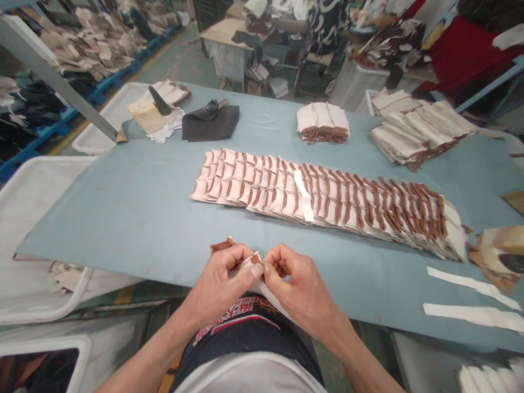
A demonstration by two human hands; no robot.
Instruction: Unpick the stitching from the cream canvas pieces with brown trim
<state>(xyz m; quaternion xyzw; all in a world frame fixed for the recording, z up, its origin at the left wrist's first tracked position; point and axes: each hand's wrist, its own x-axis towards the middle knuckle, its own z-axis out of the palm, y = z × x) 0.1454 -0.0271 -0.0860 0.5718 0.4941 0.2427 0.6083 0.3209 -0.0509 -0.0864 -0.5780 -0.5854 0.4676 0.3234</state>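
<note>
Close to my body, at the table's near edge, both hands pinch a small leather piece (223,244), brown on one face and pale on the other. My left hand (225,281) has its thumb pressed on a folded part. My right hand (301,286) meets it there, fingertips closed on the same piece. The fingers hide most of its shape. Beyond them lies a long row of overlapping pale pieces with brown edges (278,188). A white strip (303,195) lies across this row.
The blue-green table (135,218) also bears a small stack (322,121), larger stacks (421,128), a black cloth (210,123) and white strips (470,314). White tubs (45,172) stand at the left. A metal post (61,79) rises at the far-left edge. Another person (327,27) is behind.
</note>
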